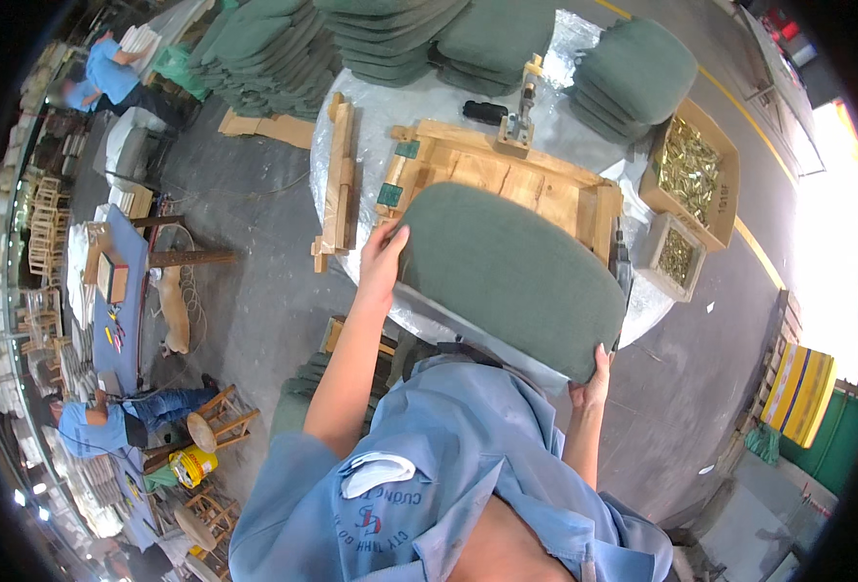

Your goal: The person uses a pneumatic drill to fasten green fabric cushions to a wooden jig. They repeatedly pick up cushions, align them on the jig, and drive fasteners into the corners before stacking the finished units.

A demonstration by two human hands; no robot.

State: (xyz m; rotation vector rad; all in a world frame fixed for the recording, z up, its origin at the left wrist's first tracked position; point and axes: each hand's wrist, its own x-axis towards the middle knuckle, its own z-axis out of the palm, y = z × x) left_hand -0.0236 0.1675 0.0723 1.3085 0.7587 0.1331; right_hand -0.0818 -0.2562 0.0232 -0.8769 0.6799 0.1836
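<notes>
Around plastic-covered table (pixel 395 105), grey floor (pixel 264 204); pad (pixel 511 276) held.

L hand (pixel 382 264) + R hand (pixel 592 382) gripping green pad (pixel 516 276), wood frame (pixel 601 221) on rnd tbl (pixel 371 126), box (pixel 724 225) w/ metal pcs (pixel 689 165)

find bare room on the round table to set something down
Tabletop lies free between the wooden strips and wooden frame, and between the toggle clamp and rightmost green pad stack. Pads crowd the far edge, boxes of fittings the right.
</notes>
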